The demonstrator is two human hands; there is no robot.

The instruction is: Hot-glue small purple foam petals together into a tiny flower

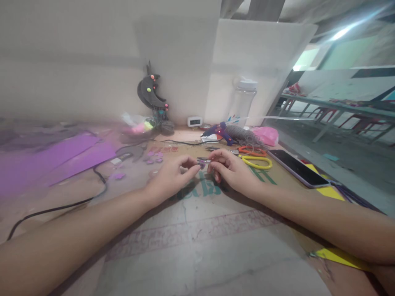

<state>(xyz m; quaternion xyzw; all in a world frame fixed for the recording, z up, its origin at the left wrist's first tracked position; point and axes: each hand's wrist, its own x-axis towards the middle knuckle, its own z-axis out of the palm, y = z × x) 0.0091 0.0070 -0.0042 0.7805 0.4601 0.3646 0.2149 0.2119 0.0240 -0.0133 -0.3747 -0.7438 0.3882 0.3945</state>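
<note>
My left hand pinches a small purple piece between thumb and forefinger, above the cardboard. Facing it, my right hand has its fingers curled together close to the same piece. What the right fingers hold is too small to make out. Thin metal points show between the hands; I cannot tell whether they are held or lie behind. Just beyond the right hand lie yellow-handled scissors and orange-handled scissors. Small purple cutouts lie beyond my left hand.
Purple sheets and a black cable spread over the left side. Behind stand a dark crescent moon ornament, a small digital clock, a glue gun, grey yarn and a clear bottle. A phone lies right.
</note>
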